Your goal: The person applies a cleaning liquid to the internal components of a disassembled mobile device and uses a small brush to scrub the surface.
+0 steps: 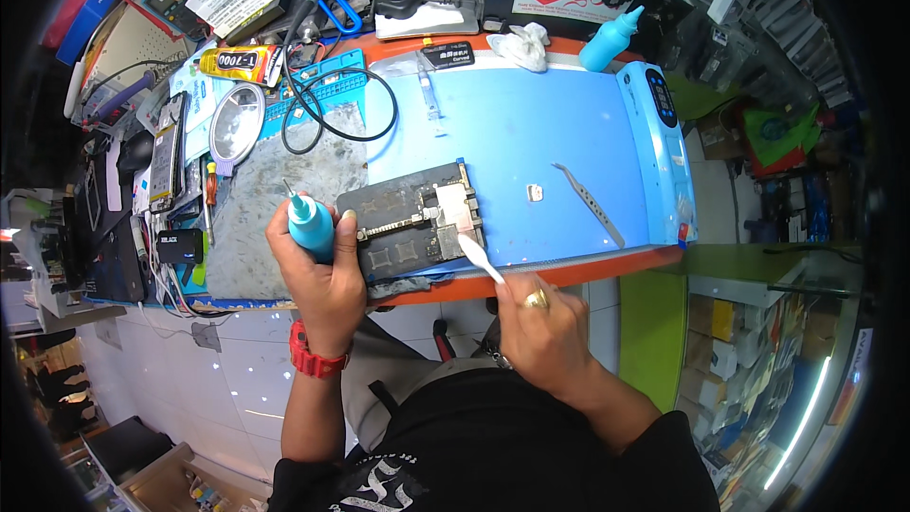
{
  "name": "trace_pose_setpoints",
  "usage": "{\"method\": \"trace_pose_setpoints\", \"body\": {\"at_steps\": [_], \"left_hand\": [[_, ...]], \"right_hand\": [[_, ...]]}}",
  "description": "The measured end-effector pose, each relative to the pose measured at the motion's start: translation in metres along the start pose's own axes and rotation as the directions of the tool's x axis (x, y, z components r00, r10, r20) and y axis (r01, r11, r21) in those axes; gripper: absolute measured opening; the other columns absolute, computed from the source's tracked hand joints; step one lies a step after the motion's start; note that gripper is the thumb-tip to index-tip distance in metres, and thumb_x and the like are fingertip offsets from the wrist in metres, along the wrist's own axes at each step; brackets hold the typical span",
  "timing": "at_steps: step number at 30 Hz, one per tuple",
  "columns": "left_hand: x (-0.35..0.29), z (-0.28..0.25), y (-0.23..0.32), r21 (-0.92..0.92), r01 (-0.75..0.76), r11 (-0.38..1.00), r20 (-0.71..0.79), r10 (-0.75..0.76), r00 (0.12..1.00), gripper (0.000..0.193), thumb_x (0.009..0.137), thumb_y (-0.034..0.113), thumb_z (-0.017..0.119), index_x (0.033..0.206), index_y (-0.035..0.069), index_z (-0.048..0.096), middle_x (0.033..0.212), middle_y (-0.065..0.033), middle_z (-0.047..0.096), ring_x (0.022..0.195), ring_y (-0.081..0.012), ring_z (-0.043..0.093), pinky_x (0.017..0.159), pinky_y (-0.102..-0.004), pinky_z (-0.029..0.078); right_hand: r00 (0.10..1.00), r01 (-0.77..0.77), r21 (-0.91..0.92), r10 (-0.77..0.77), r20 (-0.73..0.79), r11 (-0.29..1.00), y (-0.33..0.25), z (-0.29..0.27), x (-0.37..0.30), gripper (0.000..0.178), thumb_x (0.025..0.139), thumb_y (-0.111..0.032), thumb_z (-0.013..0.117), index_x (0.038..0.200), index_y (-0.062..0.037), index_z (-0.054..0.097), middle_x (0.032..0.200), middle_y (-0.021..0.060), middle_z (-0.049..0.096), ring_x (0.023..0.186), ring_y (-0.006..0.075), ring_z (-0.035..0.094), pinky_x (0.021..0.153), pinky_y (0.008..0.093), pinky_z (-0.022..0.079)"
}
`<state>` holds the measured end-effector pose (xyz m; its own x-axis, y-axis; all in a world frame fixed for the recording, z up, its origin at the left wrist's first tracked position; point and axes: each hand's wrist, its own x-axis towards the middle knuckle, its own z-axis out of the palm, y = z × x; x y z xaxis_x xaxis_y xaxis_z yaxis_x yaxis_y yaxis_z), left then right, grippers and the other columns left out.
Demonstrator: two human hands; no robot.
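Note:
My left hand [325, 296] is closed around a light-blue squeeze bottle [312, 226] with a thin tip, held upright at the bench's near edge. In my right hand [548, 330], the fingers grip a slim white brush [485, 261]; its end reaches the lower part of a small circuit board [453, 201] with a silvery surface. A dark flat repair fixture [389, 197] lies under the board, beside the bottle. Whether the brush presses on the board I cannot tell.
On the blue heating-pad-like mat lie tweezers [590, 204] and a small pale square part [535, 192]. A second light-blue bottle [609, 41] and crumpled tissue [520, 45] stand at the back. A black cable [384, 85] loops near a yellow glue tube [239, 64]. A light-blue device [657, 152] borders the right.

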<state>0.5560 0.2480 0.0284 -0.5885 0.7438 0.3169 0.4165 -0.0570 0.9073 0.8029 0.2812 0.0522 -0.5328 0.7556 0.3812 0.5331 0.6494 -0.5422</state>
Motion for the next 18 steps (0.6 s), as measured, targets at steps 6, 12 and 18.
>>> {"method": "trace_pose_setpoints", "body": {"at_steps": [6,12,18], "left_hand": [[0.000,0.000,-0.001,0.037,-0.030,0.999,0.008,0.030,1.000,0.053,0.104,0.005,0.074,0.148,0.000,0.043,0.119,-0.0090,0.061,0.108,-0.0154,0.062,0.098,-0.0320,0.053],[0.001,0.000,-0.001,0.004,-0.005,1.000,0.009,0.005,1.000,0.053,0.104,0.005,0.073,0.148,-0.001,0.043,0.119,-0.0090,0.061,0.107,-0.0155,0.062,0.099,-0.0329,0.052],[-0.001,0.000,0.000,0.008,-0.018,1.000,0.001,0.018,1.000,0.053,0.104,0.006,0.074,0.147,-0.001,0.043,0.116,-0.0095,0.063,0.106,-0.0153,0.062,0.098,-0.0325,0.052]], "right_hand": [[0.992,0.031,0.047,-0.025,-0.120,0.998,0.002,-0.015,-0.010,0.013,0.095,0.001,0.074,0.104,0.0022,0.065,0.075,0.0122,0.064,0.055,0.0311,0.066,0.050,0.0398,0.053],[0.998,0.012,-0.010,-0.012,-0.057,1.000,0.005,0.005,0.011,0.011,0.098,-0.003,0.074,0.101,0.0002,0.063,0.075,0.0108,0.063,0.053,0.0296,0.065,0.048,0.0408,0.050],[0.995,-0.069,0.048,0.073,-0.075,0.996,0.005,-0.020,-0.018,0.009,0.100,-0.001,0.070,0.107,0.0009,0.064,0.072,0.0125,0.065,0.054,0.0308,0.066,0.049,0.0406,0.050]]}}
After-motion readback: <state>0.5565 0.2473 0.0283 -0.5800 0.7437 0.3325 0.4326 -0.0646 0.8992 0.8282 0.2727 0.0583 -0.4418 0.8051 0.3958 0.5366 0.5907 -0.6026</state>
